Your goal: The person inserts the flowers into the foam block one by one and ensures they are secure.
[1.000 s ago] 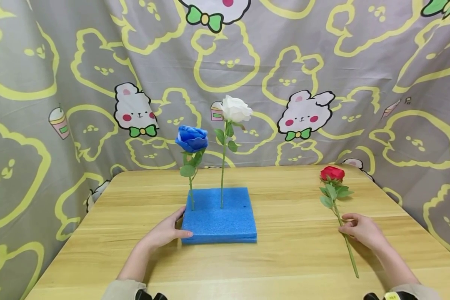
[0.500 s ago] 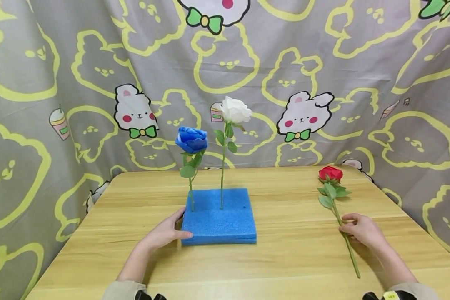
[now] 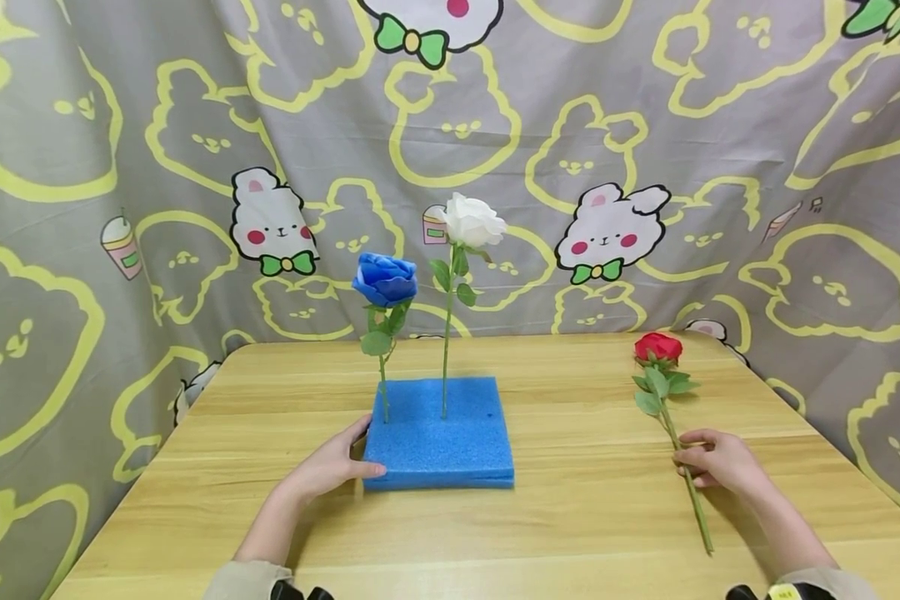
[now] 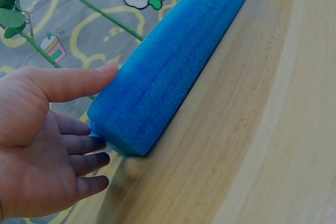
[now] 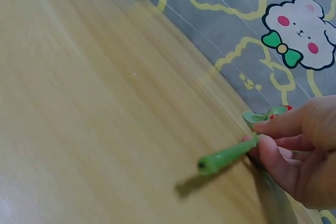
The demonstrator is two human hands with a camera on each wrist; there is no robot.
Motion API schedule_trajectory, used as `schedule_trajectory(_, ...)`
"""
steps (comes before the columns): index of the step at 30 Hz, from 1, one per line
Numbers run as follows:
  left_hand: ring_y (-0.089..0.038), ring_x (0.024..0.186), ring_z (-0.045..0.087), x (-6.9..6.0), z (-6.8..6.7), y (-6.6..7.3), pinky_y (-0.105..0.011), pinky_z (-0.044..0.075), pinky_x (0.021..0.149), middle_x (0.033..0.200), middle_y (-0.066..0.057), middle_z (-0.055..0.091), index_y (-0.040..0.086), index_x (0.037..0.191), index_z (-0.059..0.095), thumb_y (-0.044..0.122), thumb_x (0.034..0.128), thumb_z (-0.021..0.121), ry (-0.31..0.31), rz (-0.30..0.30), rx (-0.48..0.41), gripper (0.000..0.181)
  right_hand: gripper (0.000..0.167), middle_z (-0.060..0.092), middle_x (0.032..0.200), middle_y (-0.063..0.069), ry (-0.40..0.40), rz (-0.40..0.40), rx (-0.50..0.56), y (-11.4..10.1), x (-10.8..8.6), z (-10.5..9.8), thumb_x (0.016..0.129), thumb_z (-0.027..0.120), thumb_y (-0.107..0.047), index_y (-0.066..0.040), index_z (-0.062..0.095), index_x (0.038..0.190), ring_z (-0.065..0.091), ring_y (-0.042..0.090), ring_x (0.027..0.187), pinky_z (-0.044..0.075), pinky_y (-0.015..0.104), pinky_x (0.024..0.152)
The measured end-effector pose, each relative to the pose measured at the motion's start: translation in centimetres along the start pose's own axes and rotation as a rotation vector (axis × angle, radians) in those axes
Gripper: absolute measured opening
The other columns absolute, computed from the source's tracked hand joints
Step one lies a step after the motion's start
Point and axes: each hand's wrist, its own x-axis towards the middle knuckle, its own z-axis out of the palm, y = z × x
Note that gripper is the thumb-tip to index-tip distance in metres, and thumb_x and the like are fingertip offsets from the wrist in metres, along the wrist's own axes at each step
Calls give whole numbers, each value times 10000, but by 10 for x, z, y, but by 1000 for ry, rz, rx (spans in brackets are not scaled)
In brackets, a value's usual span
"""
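My left hand (image 3: 328, 460) rests against the left end of a blue foam block (image 3: 442, 450), fingers fairly straight. In the left wrist view its thumb (image 4: 79, 83) touches the block's edge and the other fingers lie by its end. A blue rose (image 3: 385, 280) and a taller white rose (image 3: 471, 220) stand upright in the foam. To the right, my right hand (image 3: 723, 462) pinches the green stem of a red rose (image 3: 657, 347) between thumb and fingers. In the right wrist view the cut stem end (image 5: 223, 160) points toward the camera, just over its shadow.
A small dark hole (image 3: 490, 414) shows in the foam's top, toward its right side. The wooden table (image 3: 570, 517) carries everything. Behind it hangs a grey curtain (image 3: 525, 100) with cartoon bears and rabbits.
The red rose and my right hand have shifted slightly left. My left hand, the foam block and the two standing roses have stayed where they were.
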Motion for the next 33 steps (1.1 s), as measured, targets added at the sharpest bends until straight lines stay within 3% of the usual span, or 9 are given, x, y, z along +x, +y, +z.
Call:
schedule_trajectory(7,-406,1365,126,0,-1,1,-562,153,1064,1491,-260,165,-59,1455,133,208,790,740,5,-6,10,940,519,656,863,47,-103,21,118,-2,0,-7,865,591,-7,270,329,1216,636,101,733,540,275,627)
schedule_trajectory(14,-403,1365,133,0,-1,1,-553,157,1067,1489,-260,171,-64,1453,135,209,790,741,3,-5,13,939,545,661,890,38,-147,19,178,-1,0,-8,878,573,-2,277,277,1240,640,91,761,538,271,647)
schedule_trajectory(23,-402,1366,125,0,0,0,-549,149,1070,1491,-260,162,-70,1451,130,203,788,742,-2,-2,9,943,568,681,874,20,-126,-28,268,-3,3,-3,892,551,29,250,216,1294,651,97,761,533,248,656)
schedule_trajectory(33,-401,1368,120,0,0,-1,-550,147,1071,1494,-255,156,-70,1451,132,201,789,742,-4,-1,10,940,601,640,907,-48,-41,-114,250,-15,3,1,873,611,-22,246,265,1285,643,62,785,536,250,679)
